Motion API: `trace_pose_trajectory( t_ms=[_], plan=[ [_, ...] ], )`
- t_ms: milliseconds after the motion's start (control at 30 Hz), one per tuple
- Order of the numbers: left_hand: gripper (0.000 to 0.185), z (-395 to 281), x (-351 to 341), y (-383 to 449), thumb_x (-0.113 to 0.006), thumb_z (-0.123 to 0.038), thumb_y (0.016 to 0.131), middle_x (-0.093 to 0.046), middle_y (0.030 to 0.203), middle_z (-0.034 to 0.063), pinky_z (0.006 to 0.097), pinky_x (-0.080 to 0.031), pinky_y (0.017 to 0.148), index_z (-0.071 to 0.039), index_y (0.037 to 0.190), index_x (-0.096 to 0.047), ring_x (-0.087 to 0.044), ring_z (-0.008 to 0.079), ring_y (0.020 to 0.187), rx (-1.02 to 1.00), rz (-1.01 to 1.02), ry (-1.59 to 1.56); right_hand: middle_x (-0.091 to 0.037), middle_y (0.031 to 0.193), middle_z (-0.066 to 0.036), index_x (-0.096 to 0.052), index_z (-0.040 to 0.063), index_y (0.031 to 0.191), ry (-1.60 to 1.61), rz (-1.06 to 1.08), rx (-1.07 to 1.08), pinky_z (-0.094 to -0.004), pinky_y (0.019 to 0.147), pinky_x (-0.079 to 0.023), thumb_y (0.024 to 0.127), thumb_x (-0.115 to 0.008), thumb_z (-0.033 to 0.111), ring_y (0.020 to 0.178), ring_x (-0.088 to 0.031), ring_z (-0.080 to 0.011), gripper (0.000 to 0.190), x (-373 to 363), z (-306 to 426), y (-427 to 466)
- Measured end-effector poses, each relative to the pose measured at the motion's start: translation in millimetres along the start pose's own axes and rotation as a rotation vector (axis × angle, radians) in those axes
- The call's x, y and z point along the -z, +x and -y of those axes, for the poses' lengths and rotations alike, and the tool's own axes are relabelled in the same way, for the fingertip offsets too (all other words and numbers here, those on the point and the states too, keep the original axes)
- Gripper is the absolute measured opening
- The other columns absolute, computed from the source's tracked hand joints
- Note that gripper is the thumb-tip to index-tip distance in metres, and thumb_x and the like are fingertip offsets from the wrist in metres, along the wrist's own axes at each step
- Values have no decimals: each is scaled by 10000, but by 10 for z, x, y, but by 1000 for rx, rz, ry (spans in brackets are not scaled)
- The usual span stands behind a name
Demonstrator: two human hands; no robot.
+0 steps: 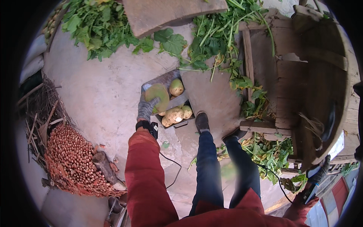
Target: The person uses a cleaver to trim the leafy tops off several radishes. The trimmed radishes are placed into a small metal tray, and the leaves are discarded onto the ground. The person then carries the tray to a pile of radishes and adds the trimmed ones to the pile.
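Note:
My left hand [145, 108], in a grey knit glove, is around a large green turnip-like root [158, 95], blurred by motion. It is over the left side of a metal carrier [166, 76] on the concrete floor. Inside the carrier lie a rounded green-and-cream root [176, 87] and several pale roots [174, 114], one with a white cut spot. A band crosses the carrier's middle. Far to the right, my gloved right hand [322, 171] is by the lower rim of a wooden cart [286, 96]. Its fingers are partly hidden, and its grip is unclear.
Leafy greens [105, 28] lie at the back left, with more stalks [215, 37] beyond the carrier. A thick wooden board [173, 12] overhangs the top. Stacked corn cobs [73, 161] and a log [104, 167] are at the left. Black cables [178, 173] hang near my legs.

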State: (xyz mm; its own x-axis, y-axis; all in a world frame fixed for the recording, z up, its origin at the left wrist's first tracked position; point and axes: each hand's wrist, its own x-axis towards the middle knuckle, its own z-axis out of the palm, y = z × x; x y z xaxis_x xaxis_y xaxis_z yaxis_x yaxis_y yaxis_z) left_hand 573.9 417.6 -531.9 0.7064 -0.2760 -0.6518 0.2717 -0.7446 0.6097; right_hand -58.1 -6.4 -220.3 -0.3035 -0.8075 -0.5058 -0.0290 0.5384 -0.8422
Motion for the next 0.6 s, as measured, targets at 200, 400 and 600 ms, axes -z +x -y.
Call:
trace_pose_trajectory(
  t_ms=[200,400,600],
  plan=[
    [927,43,-169,636,-871,-280,573,-494,1302,181,371,-423,1000,-119,1357,-403,-505,302,1187,42,0,352,-571,1265,-97,-451,31,1346,-271,-218,355,-300,982,-393,963,-486,319,1108,-544,-197,481,244,-75,-72],
    [1006,60,-451,834,-834,-371,578,-372,1379,179,390,-365,1065,-179,1434,-340,-368,372,1285,-53,11,980,-565,1267,-94,-444,33,1354,-702,-257,537,-297,959,-406,966,-482,297,1092,-547,-185,471,327,-178,-115],
    [932,292,-387,706,-809,-322,597,-286,1464,206,416,-277,1117,-215,1417,-379,-302,396,1332,-251,14,1166,-558,1269,-90,-437,34,1363,-928,-232,648,-294,936,-419,969,-479,274,1076,-549,-173,463,327,-226,-149]
  ],
)
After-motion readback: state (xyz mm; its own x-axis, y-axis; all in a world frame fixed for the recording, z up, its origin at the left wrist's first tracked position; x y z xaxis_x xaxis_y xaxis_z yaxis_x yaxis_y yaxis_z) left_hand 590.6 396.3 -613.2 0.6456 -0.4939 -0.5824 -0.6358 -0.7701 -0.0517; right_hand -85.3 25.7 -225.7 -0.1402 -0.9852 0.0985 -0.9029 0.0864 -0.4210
